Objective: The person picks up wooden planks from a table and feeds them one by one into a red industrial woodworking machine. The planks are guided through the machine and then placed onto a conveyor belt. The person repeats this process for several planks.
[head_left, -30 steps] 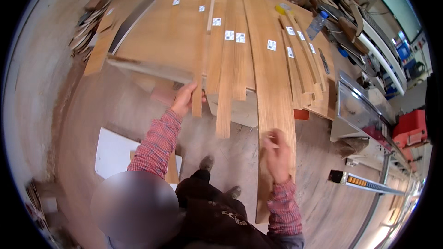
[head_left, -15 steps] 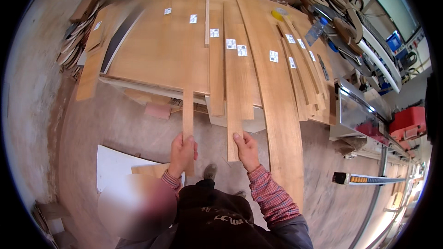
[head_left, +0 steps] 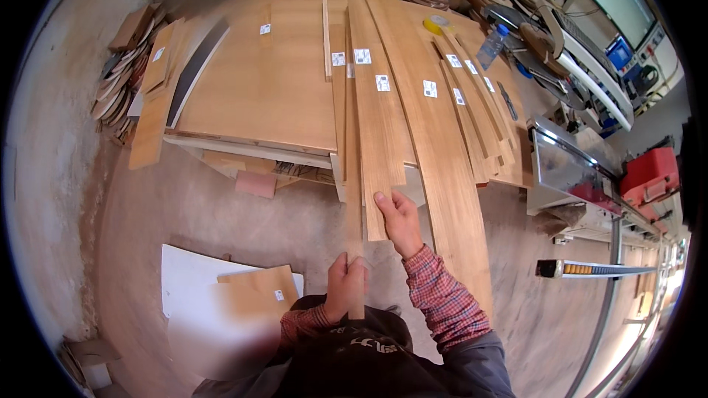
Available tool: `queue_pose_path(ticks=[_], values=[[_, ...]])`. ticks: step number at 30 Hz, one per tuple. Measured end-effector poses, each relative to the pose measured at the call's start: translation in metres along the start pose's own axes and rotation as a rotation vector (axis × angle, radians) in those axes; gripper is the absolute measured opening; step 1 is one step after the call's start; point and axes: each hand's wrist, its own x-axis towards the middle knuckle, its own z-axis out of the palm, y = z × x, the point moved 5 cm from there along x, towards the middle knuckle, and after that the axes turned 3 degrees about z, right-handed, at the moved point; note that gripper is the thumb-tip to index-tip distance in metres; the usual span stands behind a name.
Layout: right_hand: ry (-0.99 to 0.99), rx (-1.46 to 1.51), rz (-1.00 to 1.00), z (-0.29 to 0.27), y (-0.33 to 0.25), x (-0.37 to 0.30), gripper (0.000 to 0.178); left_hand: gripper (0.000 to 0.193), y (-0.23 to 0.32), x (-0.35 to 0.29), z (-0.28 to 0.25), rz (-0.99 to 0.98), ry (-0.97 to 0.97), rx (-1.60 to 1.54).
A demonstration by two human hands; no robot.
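My left hand (head_left: pixel 345 289) is closed around the near end of a long narrow wooden strip (head_left: pixel 354 214), close to my body. The strip runs away from me onto the worktable, along the left edge of a wider wooden board (head_left: pixel 375 158). Thumb on top, my right hand (head_left: pixel 400 225) grips that board at its near end, which juts past the table edge. Another labelled board (head_left: pixel 395 133) lies partly under it on the right. White labels stick to several of the boards.
The wood-topped worktable (head_left: pixel 258 88) carries a long plank (head_left: pixel 442 162), several narrow strips (head_left: pixel 472 118), yellow tape (head_left: pixel 435 24) and a plastic bottle (head_left: pixel 493 46). A white panel (head_left: pixel 184 280) with a wooden piece (head_left: pixel 258 287) lies on the floor at left. A metal machine (head_left: pixel 568 162) stands right.
My left hand has brought the narrow strip rightward and nearer to my body, up beside the wider board. My right hand keeps its grip on that board, shifted slightly.
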Motion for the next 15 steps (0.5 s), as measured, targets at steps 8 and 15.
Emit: queue_pose_path(ticks=[8,15], values=[[-0.014,-0.390,0.091,-0.016,0.034,0.009,0.038,0.017,-0.015,-0.023,0.013,-0.017,-0.173,-0.016],[-0.324,0.291,0.427,-0.004,0.003,0.021,0.042,0.016,-0.003,-0.038,0.039,-0.071,-0.342,-0.150]])
